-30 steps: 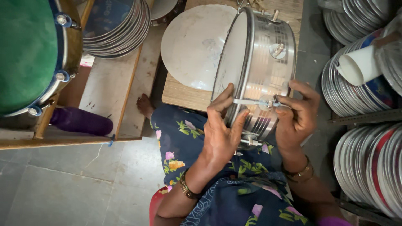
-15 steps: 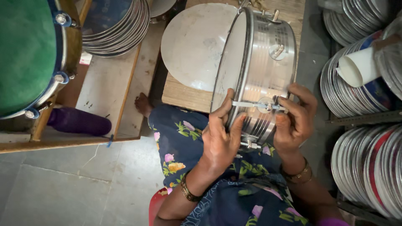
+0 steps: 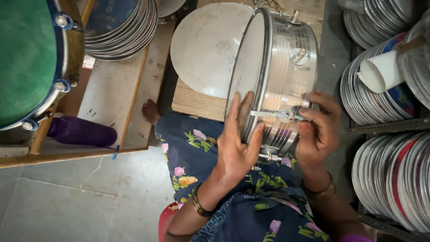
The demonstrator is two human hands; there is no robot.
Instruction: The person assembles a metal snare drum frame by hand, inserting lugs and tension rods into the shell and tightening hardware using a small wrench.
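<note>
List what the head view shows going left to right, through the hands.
Green drum → purple roll → foot → left hand → right hand → stacked discs.

Head cam, steep down, close on lap.

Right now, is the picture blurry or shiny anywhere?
Head view: mostly sharp; the metal drum gleams with bright streaks of glare along its shell, the left hand and right hand on it look clear, the stacked rings at the right edge also glint, and the edges bend a little.
</note>
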